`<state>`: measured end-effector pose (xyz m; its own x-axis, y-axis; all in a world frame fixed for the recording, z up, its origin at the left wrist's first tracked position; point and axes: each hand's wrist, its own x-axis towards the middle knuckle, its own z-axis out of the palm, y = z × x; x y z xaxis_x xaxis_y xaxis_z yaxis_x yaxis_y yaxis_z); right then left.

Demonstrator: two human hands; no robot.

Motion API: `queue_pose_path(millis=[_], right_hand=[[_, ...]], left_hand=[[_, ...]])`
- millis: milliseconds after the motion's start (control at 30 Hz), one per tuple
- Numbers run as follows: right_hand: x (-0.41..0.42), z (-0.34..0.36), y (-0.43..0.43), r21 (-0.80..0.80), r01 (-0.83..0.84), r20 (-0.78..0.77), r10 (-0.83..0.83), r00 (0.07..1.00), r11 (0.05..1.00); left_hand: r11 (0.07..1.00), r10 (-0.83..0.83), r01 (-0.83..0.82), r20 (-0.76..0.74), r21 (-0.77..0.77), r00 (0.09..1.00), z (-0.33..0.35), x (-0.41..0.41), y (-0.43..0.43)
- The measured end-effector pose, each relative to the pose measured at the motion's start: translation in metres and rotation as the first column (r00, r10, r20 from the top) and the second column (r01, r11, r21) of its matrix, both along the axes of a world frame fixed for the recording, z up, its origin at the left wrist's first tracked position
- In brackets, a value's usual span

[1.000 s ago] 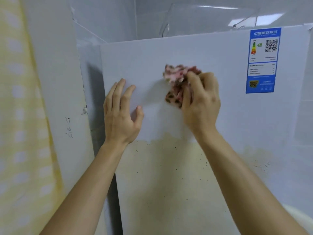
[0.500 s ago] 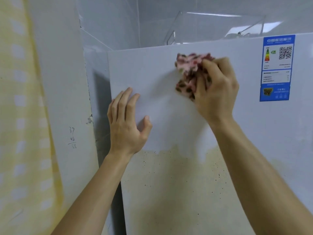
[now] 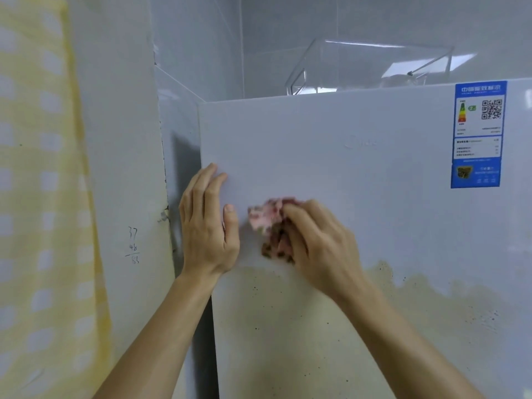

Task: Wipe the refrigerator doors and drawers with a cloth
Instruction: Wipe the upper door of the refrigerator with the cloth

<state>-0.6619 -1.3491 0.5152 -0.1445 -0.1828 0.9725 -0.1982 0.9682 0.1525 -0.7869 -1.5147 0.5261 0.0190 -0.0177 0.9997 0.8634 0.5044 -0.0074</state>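
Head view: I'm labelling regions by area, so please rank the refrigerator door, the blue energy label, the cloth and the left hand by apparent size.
1. refrigerator door
2. left hand and blue energy label: they look alike, so unranked; the hand is nearer the camera
3. cloth, partly hidden in the right hand grip

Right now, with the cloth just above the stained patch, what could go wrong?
The bunched cloth in the right hand may smear the yellowish stain up onto the clean door. Wiping rightward could catch the blue label. The left hand, flat near the door's edge, might slip off.
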Motion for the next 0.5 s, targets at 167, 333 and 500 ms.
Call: queue_pose_path(millis=[167, 333, 500], right_hand=[[-0.013, 0.078, -0.025, -0.165, 0.011, -0.099, -0.028, 0.995, 0.986], [-0.029, 0.045, -0.05, -0.133, -0.043, -0.114, 0.028, 0.993, 0.99], [-0.034, -0.026, -0.056, 0.063, -0.11, 0.109, 0.103, 0.989, 0.992]], left_hand=[[0.999, -0.034, 0.034, 0.013, 0.032, 0.999, 0.0, 0.001, -0.001], [0.991, -0.116, 0.114, 0.027, 0.075, 0.993, -0.004, 0.001, -0.007], [0.998, -0.048, 0.047, 0.009, 0.037, 0.999, -0.004, -0.002, -0.011]])
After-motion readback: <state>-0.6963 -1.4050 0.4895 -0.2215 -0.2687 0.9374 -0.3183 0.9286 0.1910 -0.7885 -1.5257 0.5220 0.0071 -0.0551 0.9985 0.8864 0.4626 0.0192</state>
